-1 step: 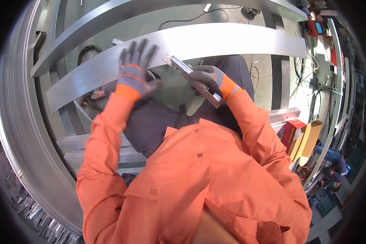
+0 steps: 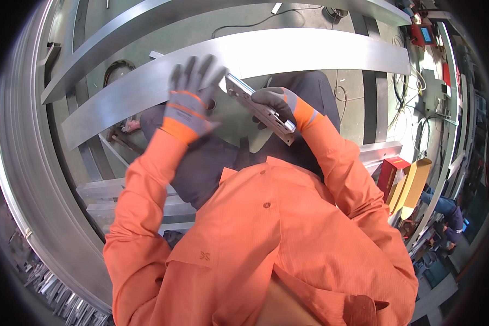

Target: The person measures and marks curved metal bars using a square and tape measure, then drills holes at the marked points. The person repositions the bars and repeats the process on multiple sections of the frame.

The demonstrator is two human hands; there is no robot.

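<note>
My right hand, in a grey and orange glove, grips a long narrow metal fitting with holes along its plate and a blue-edged strip. It looks like a lock part, though its exact kind is unclear. The fitting slants from upper left to lower right above my lap. My left hand, gloved alike and slightly blurred, is empty with its fingers spread. Its fingertips come close to the fitting's upper end; whether they touch it I cannot tell. Beyond both hands a broad silver metal profile runs across.
Another long metal profile lies farther off. To the right stand a red box and an open yellow carton. Long profiles line the left side. Cables trail over the floor; a person is at far right.
My left hand has shifted right, bringing its fingers closer to the fitting's upper end. The fitting has turned slightly in my right hand, showing more of its holed plate.
</note>
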